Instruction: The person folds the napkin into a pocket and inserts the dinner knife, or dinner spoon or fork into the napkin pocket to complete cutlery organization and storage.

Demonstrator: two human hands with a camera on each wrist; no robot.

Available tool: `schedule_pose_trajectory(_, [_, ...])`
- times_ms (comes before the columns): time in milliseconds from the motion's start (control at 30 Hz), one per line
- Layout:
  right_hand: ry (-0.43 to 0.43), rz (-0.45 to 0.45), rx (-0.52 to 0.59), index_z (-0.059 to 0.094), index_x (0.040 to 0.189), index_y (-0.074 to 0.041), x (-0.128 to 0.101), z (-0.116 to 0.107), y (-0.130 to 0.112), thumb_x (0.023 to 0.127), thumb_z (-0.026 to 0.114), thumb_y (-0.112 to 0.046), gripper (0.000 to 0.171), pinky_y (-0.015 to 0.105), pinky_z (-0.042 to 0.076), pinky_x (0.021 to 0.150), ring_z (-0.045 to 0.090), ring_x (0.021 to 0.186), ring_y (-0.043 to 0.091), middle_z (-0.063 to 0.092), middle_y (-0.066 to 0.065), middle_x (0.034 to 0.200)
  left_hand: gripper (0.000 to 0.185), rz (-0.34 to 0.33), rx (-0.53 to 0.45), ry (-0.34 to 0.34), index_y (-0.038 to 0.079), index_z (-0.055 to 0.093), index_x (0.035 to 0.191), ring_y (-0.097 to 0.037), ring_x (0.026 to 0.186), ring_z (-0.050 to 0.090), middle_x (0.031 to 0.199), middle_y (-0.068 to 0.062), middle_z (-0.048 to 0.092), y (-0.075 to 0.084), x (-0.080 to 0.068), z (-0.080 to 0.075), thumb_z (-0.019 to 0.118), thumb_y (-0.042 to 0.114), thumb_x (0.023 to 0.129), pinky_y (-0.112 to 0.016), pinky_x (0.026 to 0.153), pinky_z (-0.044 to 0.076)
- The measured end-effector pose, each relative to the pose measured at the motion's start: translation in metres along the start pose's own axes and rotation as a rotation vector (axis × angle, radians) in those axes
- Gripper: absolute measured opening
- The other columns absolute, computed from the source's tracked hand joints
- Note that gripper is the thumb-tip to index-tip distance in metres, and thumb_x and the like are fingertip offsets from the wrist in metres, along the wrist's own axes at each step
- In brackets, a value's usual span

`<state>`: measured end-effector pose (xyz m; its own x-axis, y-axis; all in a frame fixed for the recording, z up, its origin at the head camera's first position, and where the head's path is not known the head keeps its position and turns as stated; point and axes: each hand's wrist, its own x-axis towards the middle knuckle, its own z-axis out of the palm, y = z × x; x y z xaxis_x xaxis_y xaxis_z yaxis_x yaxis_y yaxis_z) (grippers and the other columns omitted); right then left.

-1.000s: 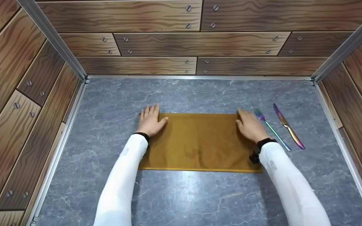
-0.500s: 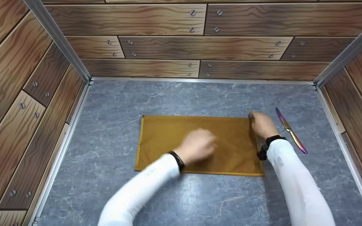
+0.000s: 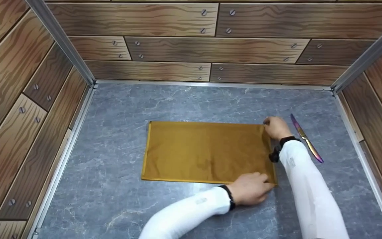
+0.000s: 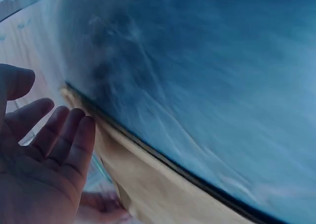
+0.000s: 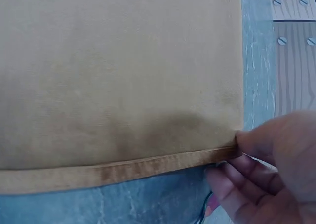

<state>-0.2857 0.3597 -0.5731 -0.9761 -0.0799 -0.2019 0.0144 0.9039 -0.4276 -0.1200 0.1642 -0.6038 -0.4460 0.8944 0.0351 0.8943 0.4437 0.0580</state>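
Observation:
A mustard-yellow cloth (image 3: 204,151) lies flat as a rectangle on the grey marble-look surface (image 3: 111,196). My right hand (image 3: 268,123) is at its far right corner, and in the right wrist view its thumb and fingers (image 5: 232,157) pinch the hemmed corner of the cloth (image 5: 118,75). My left hand (image 3: 266,184) has crossed over to the near right corner. The left wrist view is blurred, but that hand (image 4: 47,145) shows straight, spread fingers just off the cloth's edge (image 4: 148,184), holding nothing.
A knife (image 3: 305,139) with a rainbow sheen lies right of the cloth, beyond my right wrist. Wood-pattern walls (image 3: 211,49) with metal corner rails enclose the surface on three sides. My right arm hides the surface just beside the cloth.
My left hand has left the far left corner and swept across the cloth to the near right corner. My right hand went from lying flat to pinching the far right corner, covering the fork.

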Motion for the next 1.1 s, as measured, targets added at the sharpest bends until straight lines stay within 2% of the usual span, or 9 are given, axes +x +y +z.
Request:
schedule_pose_trajectory(133, [-0.039,0.011,-0.015,0.065,0.116,0.011,0.001,-0.004,0.001,0.095,0.052,-0.009,0.032,0.057,0.049,0.093,0.06,0.106,0.048,0.064,0.034,0.116,0.026,-0.011,0.071,0.022,0.03,0.065,0.12,-0.011,0.089,0.056,0.108,0.007,0.057,0.012,0.015,0.005,0.053,0.038,0.098,-0.026,0.068,0.051])
schedule_pose_trajectory(233, [-0.045,0.016,-0.009,0.067,0.105,0.01,0.001,-0.005,0.002,0.093,0.053,-0.009,0.026,0.048,0.051,0.077,0.061,0.088,0.04,0.066,0.03,0.103,0.023,-0.06,0.093,0.006,0.03,0.066,0.115,-0.011,0.09,0.056,0.108,0.006,0.057,0.018,0.023,0.007,0.054,0.039,0.097,-0.026,0.067,0.05])
schedule_pose_trajectory(333, [-0.042,0.03,0.025,0.066,0.102,0.007,0.0,-0.006,0.003,0.094,0.053,-0.009,0.022,0.038,0.047,0.067,0.057,0.08,0.031,0.066,0.024,0.099,0.021,-0.108,0.107,-0.025,0.032,0.066,0.114,-0.011,0.092,0.055,0.109,0.007,0.056,0.019,0.028,0.01,0.055,0.038,0.098,-0.025,0.068,0.049])
schedule_pose_trajectory(400, [-0.044,0.034,0.056,0.065,0.106,0.006,0.0,-0.007,0.003,0.096,0.052,-0.011,0.023,0.037,0.046,0.069,0.058,0.084,0.03,0.066,0.025,0.105,0.019,-0.127,0.116,-0.04,0.033,0.067,0.114,-0.011,0.093,0.054,0.11,0.007,0.055,0.02,0.029,0.012,0.055,0.035,0.099,-0.025,0.068,0.049])
schedule_pose_trajectory(500, [-0.042,0.038,0.102,0.063,0.111,0.007,-0.001,-0.008,0.004,0.098,0.053,-0.012,0.025,0.044,0.049,0.078,0.059,0.093,0.035,0.064,0.029,0.113,0.018,-0.136,0.136,-0.042,0.036,0.067,0.113,-0.01,0.092,0.054,0.111,0.008,0.055,0.021,0.031,0.012,0.054,0.032,0.1,-0.024,0.066,0.048])
schedule_pose_trajectory(700, [0.004,0.027,0.156,0.057,0.113,0.01,0.0,-0.008,0.005,0.096,0.058,-0.011,0.027,0.055,0.047,0.095,0.058,0.107,0.045,0.061,0.032,0.115,0.021,-0.139,0.188,-0.018,0.038,0.066,0.113,-0.009,0.087,0.057,0.108,0.009,0.057,0.025,0.038,0.011,0.048,0.033,0.102,-0.024,0.06,0.049])
schedule_pose_trajectory(900, [0.005,0.019,0.186,0.058,0.114,0.011,-0.001,-0.008,0.003,0.095,0.059,-0.01,0.029,0.054,0.047,0.096,0.059,0.108,0.045,0.062,0.033,0.115,0.021,-0.164,0.217,0.001,0.038,0.067,0.11,-0.009,0.084,0.059,0.103,0.009,0.059,0.026,0.044,0.014,0.048,0.033,0.102,-0.024,0.057,0.052])
schedule_pose_trajectory(1000, [0.006,0.017,0.204,0.059,0.114,0.011,-0.002,-0.009,0.002,0.095,0.059,-0.009,0.028,0.052,0.047,0.096,0.06,0.107,0.044,0.063,0.033,0.115,0.019,-0.172,0.251,0.039,0.035,0.066,0.107,-0.008,0.083,0.059,0.101,0.01,0.06,0.026,0.045,0.017,0.048,0.033,0.102,-0.023,0.057,0.052])
schedule_pose_trajectory(1100, [0.004,0.017,0.213,0.058,0.116,0.011,-0.004,-0.011,0.002,0.095,0.058,-0.009,0.029,0.053,0.047,0.097,0.059,0.109,0.045,0.062,0.034,0.116,0.017,-0.186,0.288,0.113,0.032,0.064,0.102,-0.007,0.081,0.059,0.097,0.011,0.06,0.027,0.046,0.02,0.047,0.032,0.101,-0.022,0.056,0.051])
